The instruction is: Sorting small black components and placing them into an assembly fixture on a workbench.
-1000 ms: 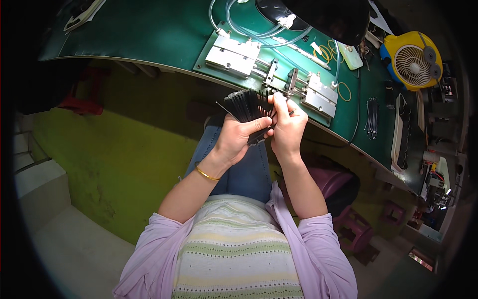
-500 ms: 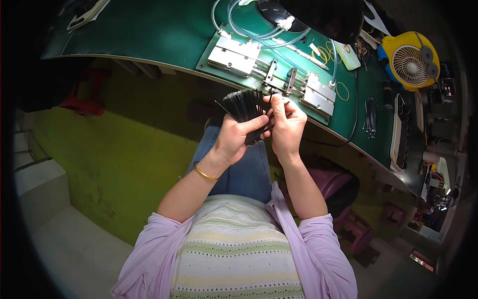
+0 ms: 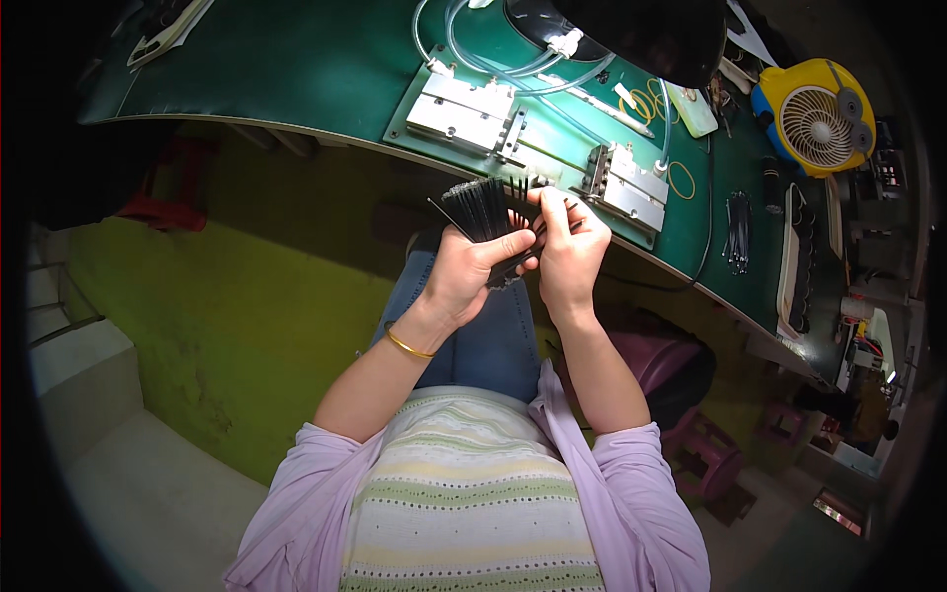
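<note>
- Left hand (image 3: 472,274) closed round fanned bundle of black strips (image 3: 480,209), spread so single strips separate.
- Right hand (image 3: 570,249) pinches one strip's end, beside bundle, above lap, just short of green table (image 3: 296,69).

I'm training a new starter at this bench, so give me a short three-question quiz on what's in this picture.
1. True or false: the left hand holds a fanned bundle of thin black plastic strips.
2. Which hand wears the thin gold bangle?
A. left
B. right
3. Fill in: the round yellow desk fan stands on the green ____.

Key
1. True
2. A
3. Workbench; the right hand picks at the strips just below its edge.
</note>
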Tool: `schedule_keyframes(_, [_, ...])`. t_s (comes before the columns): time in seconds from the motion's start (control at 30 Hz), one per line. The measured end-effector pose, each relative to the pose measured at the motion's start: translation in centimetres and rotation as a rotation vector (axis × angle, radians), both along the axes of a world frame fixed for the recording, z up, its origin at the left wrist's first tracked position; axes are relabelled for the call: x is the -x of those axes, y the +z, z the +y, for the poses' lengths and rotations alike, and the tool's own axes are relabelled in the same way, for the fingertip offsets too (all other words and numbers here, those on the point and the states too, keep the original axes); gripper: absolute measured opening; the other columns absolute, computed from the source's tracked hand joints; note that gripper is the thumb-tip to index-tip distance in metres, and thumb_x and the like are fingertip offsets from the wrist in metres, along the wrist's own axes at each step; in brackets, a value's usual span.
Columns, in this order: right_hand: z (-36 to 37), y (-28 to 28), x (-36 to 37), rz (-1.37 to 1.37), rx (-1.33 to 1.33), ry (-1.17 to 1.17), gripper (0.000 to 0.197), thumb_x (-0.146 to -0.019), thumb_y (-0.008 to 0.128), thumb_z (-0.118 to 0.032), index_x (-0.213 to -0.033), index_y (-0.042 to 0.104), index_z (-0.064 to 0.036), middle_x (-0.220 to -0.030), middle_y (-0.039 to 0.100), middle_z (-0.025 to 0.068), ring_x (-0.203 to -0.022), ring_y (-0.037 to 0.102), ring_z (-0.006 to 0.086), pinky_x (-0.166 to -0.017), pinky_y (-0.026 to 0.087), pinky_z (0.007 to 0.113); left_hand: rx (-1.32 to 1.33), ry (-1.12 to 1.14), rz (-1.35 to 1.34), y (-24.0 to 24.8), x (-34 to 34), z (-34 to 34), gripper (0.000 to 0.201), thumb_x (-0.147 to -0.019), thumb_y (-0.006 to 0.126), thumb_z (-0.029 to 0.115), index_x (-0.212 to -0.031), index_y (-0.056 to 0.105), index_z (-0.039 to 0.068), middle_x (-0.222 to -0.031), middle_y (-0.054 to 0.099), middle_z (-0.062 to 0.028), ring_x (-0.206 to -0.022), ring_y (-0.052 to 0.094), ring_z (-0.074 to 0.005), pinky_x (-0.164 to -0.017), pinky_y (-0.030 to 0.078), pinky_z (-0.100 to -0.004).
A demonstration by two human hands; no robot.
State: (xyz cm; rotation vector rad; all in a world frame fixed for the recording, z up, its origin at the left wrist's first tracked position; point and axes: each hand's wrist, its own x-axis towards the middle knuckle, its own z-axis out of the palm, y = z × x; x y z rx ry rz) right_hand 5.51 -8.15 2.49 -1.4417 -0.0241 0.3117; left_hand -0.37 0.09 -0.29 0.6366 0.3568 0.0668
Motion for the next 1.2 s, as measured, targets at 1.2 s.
schedule_keyframes(1.2, [-0.02,-0.59,-0.29,0.028,-0.023,-0.015,0.023,-0.082,0.055,-0.015,-0.070,0.059,0.0033,-0.052,0.053,0.0039,-0.033,0.042,0.0049,-0.027,0.031,0.019,0.033,-0.057,0.042,0.23,-0.16,-0.14,0.009,-0.076,0.060,0.001,-0.080,0.053,0.003,-0.071,0.055,-0.0042,-0.058,0.054,-0.0127,-0.053,0.047,-0.0217])
